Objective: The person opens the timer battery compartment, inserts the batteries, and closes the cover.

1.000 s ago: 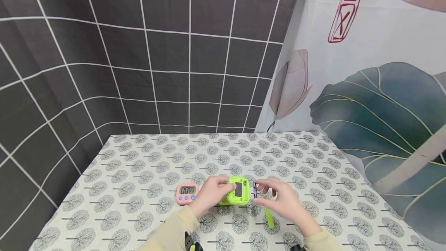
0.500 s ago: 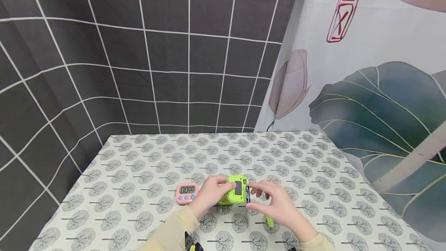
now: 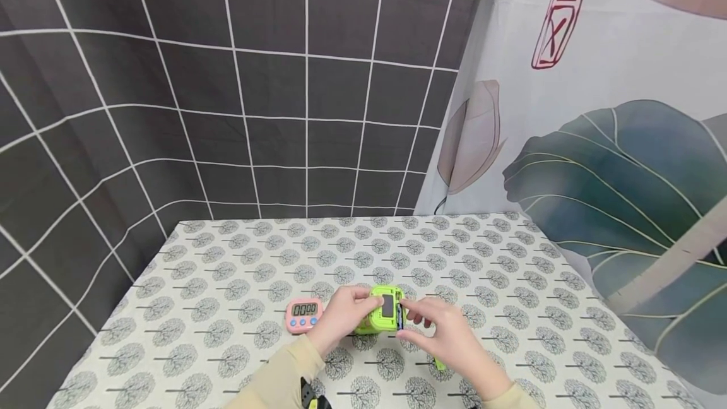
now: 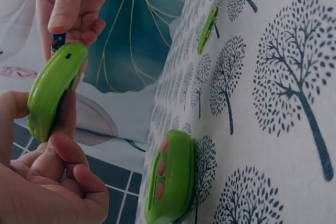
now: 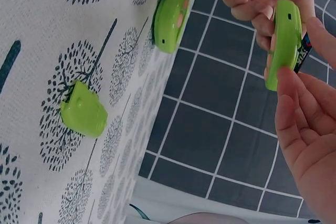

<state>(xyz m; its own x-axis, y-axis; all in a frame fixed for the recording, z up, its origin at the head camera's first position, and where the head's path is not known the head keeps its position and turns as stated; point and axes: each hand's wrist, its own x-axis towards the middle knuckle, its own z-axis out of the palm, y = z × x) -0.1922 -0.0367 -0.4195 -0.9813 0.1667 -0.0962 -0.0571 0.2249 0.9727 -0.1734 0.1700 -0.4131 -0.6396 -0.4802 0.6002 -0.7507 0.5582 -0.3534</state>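
My left hand (image 3: 345,314) grips a lime-green kitchen timer (image 3: 388,305) by its left side, back facing up, with a dark panel on it. In my right hand (image 3: 445,333), thumb and fingers pinch a dark battery (image 3: 400,316) at the timer's right edge, where the battery slot is uncovered. The right wrist view shows the battery (image 5: 303,53) against the timer's back, partly hidden by fingers; whether it is fully seated cannot be told. A second green timer (image 4: 173,179) with pinkish buttons rests on the table below. The green battery cover (image 5: 84,109) lies loose on the cloth.
A pink timer (image 3: 304,316) with blue buttons and a display stands just left of my left hand. A tree-patterned cloth (image 3: 318,245) covers the table. Behind it hangs a dark gridded curtain (image 3: 272,87), with a leaf-printed sheet (image 3: 613,175) at the right.
My right hand has moved left, bringing the battery from beside the green timer to its slot edge. The left hand and its timer have stayed almost still.
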